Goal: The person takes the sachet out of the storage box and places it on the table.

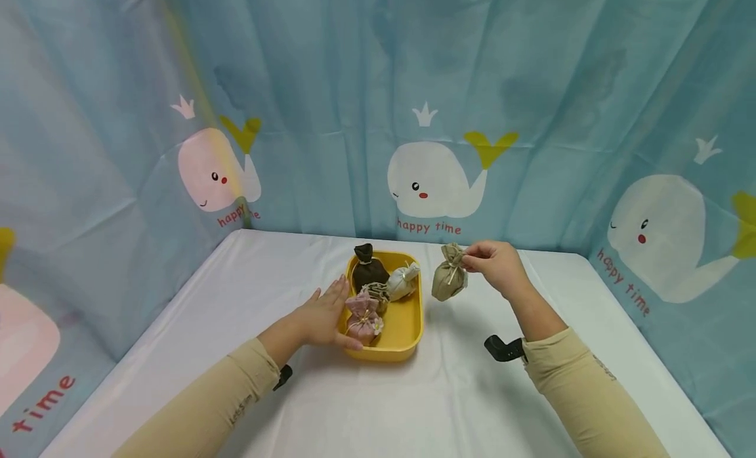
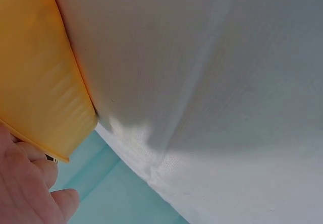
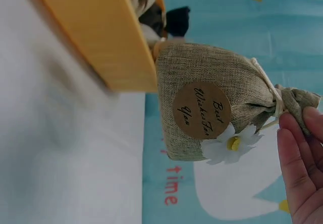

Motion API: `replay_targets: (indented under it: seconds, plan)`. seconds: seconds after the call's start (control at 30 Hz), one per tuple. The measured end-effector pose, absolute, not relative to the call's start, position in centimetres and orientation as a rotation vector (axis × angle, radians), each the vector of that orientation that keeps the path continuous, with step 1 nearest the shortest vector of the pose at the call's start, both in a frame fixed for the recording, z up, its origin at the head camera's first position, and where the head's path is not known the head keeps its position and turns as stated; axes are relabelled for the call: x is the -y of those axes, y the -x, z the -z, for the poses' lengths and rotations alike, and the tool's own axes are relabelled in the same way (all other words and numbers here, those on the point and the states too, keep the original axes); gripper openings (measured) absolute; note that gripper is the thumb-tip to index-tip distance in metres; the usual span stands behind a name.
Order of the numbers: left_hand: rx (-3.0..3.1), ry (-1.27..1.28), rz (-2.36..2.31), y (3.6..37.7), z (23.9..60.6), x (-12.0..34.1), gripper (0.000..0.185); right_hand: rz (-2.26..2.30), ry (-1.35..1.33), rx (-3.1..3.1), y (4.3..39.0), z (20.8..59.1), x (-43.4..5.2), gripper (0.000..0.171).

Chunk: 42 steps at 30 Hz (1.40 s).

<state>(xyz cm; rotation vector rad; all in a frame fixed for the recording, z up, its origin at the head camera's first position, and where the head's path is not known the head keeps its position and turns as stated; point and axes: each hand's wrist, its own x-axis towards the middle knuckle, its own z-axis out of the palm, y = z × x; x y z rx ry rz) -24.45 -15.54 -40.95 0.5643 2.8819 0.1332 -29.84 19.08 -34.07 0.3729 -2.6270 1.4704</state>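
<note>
My right hand (image 1: 496,266) pinches the gathered neck of a tan cloth sachet bag (image 1: 450,274), held up to the right of a yellow plastic bin (image 1: 407,343). In the right wrist view this sachet bag (image 3: 202,103) shows a round "Best Wishes For You" label and a white daisy by its tie. The left hand (image 1: 321,315) rests with extended fingers along the bin's left rim. Inside the bin sit a black bag (image 1: 369,274), a pale grey bag (image 1: 401,282), a pink bag (image 1: 362,317) with a flower, and a dark striped bag (image 1: 378,294) partly hidden.
A white cloth (image 1: 366,418) covers the table. Blue curtains (image 1: 331,117) printed with whales hang behind it and on both sides. Dark wrist-worn devices (image 1: 504,348) stick out from the sleeves.
</note>
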Motion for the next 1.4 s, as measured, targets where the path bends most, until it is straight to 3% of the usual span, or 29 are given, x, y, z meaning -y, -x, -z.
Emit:
replay_targets:
  seconds: [0.67,1.4]
  plan:
    - [-2.885,-0.533,-0.114,24.6,41.3,15.5,0.135,-1.324,-0.281,2.699,31.4,37.6,-22.5,0.017]
    - [-2.893,-0.549,-0.11,24.5,41.4,15.6,0.135,-1.411,-0.178,2.744,31.7,40.9,-22.8,0.017]
